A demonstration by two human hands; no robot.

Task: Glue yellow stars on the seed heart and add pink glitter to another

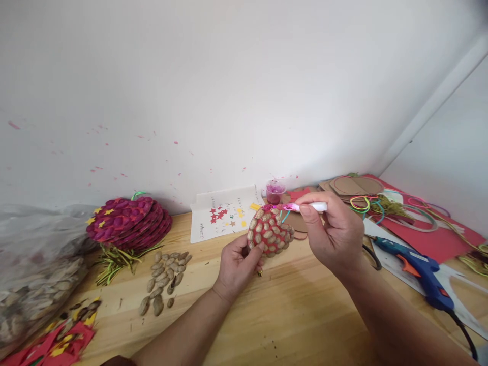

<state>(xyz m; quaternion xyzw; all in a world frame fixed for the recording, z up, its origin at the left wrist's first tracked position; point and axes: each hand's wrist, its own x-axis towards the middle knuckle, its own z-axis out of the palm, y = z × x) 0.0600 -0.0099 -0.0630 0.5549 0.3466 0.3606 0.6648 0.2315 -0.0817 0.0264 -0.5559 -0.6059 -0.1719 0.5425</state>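
My left hand grips the lower left edge of a round red disc covered with peanuts, tilted up above the table. In my right hand is a white-handled paintbrush, pinched between thumb and fingers. Its magenta-smeared end touches the top edge of the disc, where some peanuts are magenta. Most other peanuts on the disc are bare tan. Just behind stands a small clear cup of magenta paint.
Loose peanuts lie left of my left hand, near stacked magenta peanut discs and a plastic bag of peanuts. A paper with small stars lies at the back. On the right are a blue glue gun, cardboard discs and red sheets.
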